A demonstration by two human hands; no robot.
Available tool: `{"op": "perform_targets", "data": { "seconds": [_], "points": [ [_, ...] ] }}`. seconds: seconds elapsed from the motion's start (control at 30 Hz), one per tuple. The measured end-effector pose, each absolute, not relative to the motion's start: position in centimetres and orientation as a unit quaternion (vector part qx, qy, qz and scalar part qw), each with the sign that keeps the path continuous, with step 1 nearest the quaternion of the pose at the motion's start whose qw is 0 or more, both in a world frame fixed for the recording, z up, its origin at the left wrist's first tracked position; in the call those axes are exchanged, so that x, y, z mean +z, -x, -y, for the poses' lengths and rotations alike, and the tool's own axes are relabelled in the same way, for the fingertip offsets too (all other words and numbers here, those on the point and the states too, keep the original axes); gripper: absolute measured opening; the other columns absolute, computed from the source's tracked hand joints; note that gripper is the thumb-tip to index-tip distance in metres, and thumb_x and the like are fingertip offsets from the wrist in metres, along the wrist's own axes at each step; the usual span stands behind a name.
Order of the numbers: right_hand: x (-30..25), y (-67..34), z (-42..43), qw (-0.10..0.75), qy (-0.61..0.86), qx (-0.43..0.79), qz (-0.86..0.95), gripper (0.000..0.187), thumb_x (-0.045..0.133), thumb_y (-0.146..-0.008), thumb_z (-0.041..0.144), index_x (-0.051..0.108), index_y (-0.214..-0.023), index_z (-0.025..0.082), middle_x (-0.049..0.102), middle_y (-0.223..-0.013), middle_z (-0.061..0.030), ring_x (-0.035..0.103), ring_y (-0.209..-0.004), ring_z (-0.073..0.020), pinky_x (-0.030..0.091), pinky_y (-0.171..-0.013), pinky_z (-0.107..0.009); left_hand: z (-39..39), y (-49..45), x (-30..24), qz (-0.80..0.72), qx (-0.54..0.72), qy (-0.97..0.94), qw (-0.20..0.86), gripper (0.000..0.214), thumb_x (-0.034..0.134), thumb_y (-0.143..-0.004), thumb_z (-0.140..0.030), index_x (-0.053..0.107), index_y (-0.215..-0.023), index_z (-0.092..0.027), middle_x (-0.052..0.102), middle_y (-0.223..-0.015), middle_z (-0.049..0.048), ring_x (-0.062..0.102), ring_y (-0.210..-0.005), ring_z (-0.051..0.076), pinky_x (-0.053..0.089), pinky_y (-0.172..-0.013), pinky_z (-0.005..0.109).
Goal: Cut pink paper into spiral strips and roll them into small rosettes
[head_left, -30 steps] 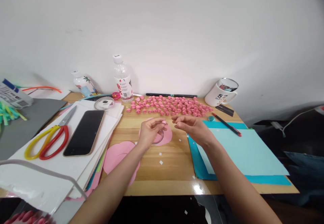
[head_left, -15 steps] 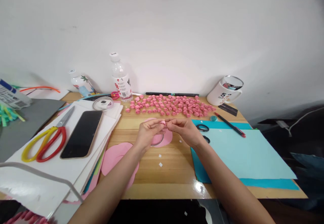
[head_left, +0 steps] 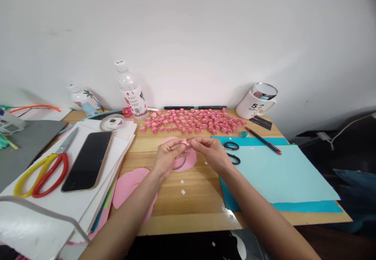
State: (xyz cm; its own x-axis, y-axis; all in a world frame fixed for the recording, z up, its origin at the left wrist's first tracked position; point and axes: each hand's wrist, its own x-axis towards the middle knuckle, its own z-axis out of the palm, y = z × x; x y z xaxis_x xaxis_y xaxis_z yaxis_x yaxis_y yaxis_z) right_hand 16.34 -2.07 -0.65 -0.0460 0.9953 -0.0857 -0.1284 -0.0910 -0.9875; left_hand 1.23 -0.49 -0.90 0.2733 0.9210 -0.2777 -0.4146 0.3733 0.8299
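Observation:
Both hands meet over the middle of the desk, fingertips pinched around one small piece of pink paper (head_left: 185,143). My left hand (head_left: 168,156) grips its left side, where it looks partly rolled. On its right side my right hand (head_left: 210,152) pinches it between thumb and finger. Beneath the hands lies a pink paper shape (head_left: 188,163), with a grey curved thing on it that my fingers partly cover. Larger pink paper pieces (head_left: 131,187) rest beside my left forearm. Behind the hands spread many small rolled pink paper rosettes (head_left: 199,121).
Left: paper stack (head_left: 88,209) bearing a phone (head_left: 87,161) and red-yellow scissors (head_left: 51,170); a plastic bottle (head_left: 132,91) stands behind. Right: light blue paper (head_left: 282,174), black-handled scissors (head_left: 233,158), a pen (head_left: 264,140) and a white mug (head_left: 254,103). White scraps (head_left: 183,192) dot the desk.
The view has shifted a little, so most things sit slightly further left. Both hands keep hold of the pink paper, with fingers only slightly moved.

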Motion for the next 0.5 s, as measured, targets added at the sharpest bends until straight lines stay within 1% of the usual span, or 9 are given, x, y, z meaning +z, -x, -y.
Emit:
{"op": "perform_targets", "data": {
  "seconds": [0.1, 0.2, 0.33, 0.5],
  "points": [
    [-0.6, -16.3, 2.1, 0.515, 0.497, 0.522, 0.464, 0.026, 0.062, -0.075, 0.044, 0.073, -0.085, 0.022, 0.072, -0.090, -0.0041, 0.063, -0.091, -0.0213, 0.046, -0.088, -0.039, 0.5, -1.2, -0.8, -0.395, 0.458, -0.334, 0.723, 0.031, 0.080, -0.057, -0.025, 0.068, -0.082, -0.011, 0.072, -0.087, 0.0104, 0.067, -0.089, 0.026, 0.053, -0.075, 0.035],
    [-0.2, -16.2, 2.3, 0.535, 0.512, 0.434, 0.513, 0.025, 0.057, -0.080, 0.042, 0.073, -0.085, 0.024, 0.070, -0.094, -0.0042, 0.060, -0.096, -0.0215, 0.046, -0.088, -0.038, 0.5, -1.2, -0.6, -0.396, 0.458, -0.335, 0.722, 0.031, 0.079, -0.057, -0.025, 0.067, -0.082, -0.010, 0.072, -0.090, 0.0125, 0.065, -0.095, 0.029, 0.052, -0.076, 0.036],
    [0.7, -15.9, 2.7, 0.537, 0.502, 0.321, 0.597, 0.026, 0.050, -0.086, 0.039, 0.073, -0.083, 0.027, 0.066, -0.093, -0.0036, 0.060, -0.093, -0.0191, 0.046, -0.083, -0.034, 0.4, -1.0, -0.5, -0.392, 0.452, -0.336, 0.727, 0.031, 0.079, -0.058, -0.025, 0.067, -0.083, -0.010, 0.072, -0.089, 0.0130, 0.065, -0.095, 0.029, 0.052, -0.075, 0.035],
    [0.7, -15.5, 2.8, 0.517, 0.499, 0.248, 0.650, 0.027, 0.049, -0.087, 0.038, 0.073, -0.084, 0.028, 0.065, -0.092, -0.0045, 0.061, -0.084, -0.0177, 0.048, -0.074, -0.033, 0.4, -0.8, -0.3, -0.375, 0.452, -0.337, 0.736, 0.028, 0.078, -0.059, -0.024, 0.068, -0.081, -0.010, 0.072, -0.088, 0.0121, 0.066, -0.091, 0.026, 0.053, -0.074, 0.034]
  ]
}}
